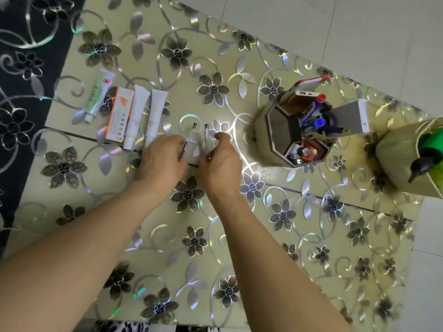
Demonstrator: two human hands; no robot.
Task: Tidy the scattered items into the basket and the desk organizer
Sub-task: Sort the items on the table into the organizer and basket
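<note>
Two slim pens are held over the middle of the desk [311,236], one per hand. The left hand [163,159] is closed on a thin pen [188,141]; its long axis runs from the fingers up and slightly right, dark cap end pointing away from the person. The right hand [221,164] is pinched on a clear-barrelled pen [206,134], axis near straight away from the person, cap end far.

The hexagonal desk organizer [271,130] stands to the right, already carrying pens and markers in its far compartments; the large near compartment looks empty. The basket [395,149] sits at the right edge, partly out of frame. A green tube [98,95], an orange-and-white box [118,116] and two white tubes [143,116] remain lying side by side to the left, not yet tidied.

Judged step: carrying pens to the organizer. It would be done best if each pen is turned upright above a compartment with room, lowered end first, and released only once inside, so the tall organizer is not knocked.
</note>
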